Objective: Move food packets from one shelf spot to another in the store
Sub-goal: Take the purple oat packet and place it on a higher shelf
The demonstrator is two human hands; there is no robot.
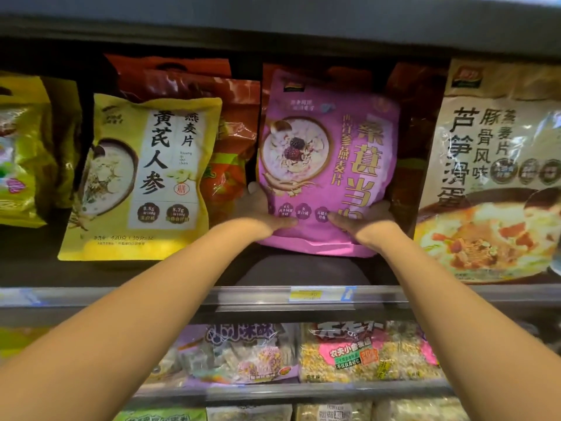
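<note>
Purple glossy oat packet (pixel 329 165) stands on the upper dark shelf (pixel 303 275), between a yellow packet (pixel 142 177) and a beige one (pixel 491 177). We grip its lower edges with our left hand (pixel 261 208) and right hand (pixel 368 218), so we should keep it upright and level.

A yellow price tag (pixel 315 294) sits on the shelf rail (pixel 121 296). Below it, snack bags (pixel 364 350) fill the lower shelf (pixel 273 390).
</note>
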